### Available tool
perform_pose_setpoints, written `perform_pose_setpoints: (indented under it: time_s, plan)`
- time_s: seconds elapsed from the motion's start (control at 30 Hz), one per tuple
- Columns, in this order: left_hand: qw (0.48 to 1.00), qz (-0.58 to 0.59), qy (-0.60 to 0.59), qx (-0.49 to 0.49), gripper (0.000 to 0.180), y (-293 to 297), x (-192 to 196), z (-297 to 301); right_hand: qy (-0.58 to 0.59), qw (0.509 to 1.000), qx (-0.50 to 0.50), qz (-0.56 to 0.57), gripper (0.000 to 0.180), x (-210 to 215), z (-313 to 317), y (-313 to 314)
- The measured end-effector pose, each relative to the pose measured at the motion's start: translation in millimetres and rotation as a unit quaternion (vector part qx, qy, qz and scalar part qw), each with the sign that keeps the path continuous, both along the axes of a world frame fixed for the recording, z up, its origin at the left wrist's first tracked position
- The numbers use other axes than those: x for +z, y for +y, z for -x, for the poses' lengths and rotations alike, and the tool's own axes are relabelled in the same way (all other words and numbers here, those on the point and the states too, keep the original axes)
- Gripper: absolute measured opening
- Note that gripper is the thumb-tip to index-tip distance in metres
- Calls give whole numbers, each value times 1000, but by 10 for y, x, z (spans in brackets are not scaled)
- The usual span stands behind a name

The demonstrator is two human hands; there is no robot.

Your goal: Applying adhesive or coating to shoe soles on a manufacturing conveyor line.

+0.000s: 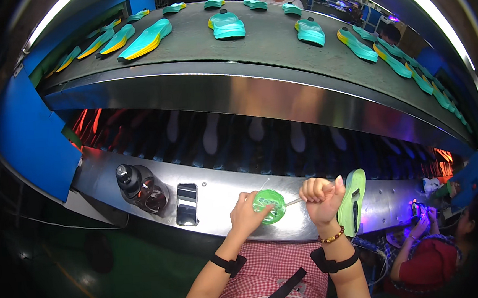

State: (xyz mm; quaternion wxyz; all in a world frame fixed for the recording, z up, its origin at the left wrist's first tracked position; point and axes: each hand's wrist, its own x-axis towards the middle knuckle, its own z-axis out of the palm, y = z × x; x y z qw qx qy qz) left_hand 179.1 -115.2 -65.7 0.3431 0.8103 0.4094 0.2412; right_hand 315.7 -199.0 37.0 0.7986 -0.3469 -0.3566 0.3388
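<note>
My left hand (247,214) grips the rim of a small green round tub (269,206), its thumb lying over the top. The tub sits at the metal ledge's near side. My right hand (322,198) is raised just to the right, fingers curled and palm turned up. A thin metal-looking rod (294,202) runs from its closed fingers to the tub's edge; the rod's tip is not clear. Close beside the right wrist, a pale green shoe sole (355,199) with a dark slot stands lengthwise at the ledge.
A dark bottle (142,188) and a phone (187,204) rest on the metal ledge (219,186) at left. Above it, a conveyor belt (187,48) carries several teal and yellow soles (148,40). Reddish glow shows underneath. A co-worker (432,257) in red works at right.
</note>
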Motion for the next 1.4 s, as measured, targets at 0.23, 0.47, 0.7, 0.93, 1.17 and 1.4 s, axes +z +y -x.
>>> perform_pose_setpoints:
  time_s: [0.23, 0.47, 0.7, 0.93, 1.17, 1.4]
  plan:
    - [954, 230, -178, 68, 37, 125, -547, -44, 24, 998, 17, 50, 54, 129, 74, 67]
    - [926, 249, -272, 83, 30, 64, -551, 34, -105, 992, 9, -72, 52, 183, 121, 235]
    - [937, 234, -249, 72, 29, 61, -552, 37, -129, 972, 103, 169, 41, -884, 111, 306]
    - [938, 252, -233, 57, 31, 62, -525, 39, -473, 844, -14, 253, 22, -890, -8, 143]
    - [943, 220, -249, 30, 30, 60, -405, 16, -258, 868, -53, 421, 32, -1152, -75, -170]
    - [925, 309, -222, -7, 24, -236, 608, 358, -162, 907, 9, 389, 30, -210, 258, -613]
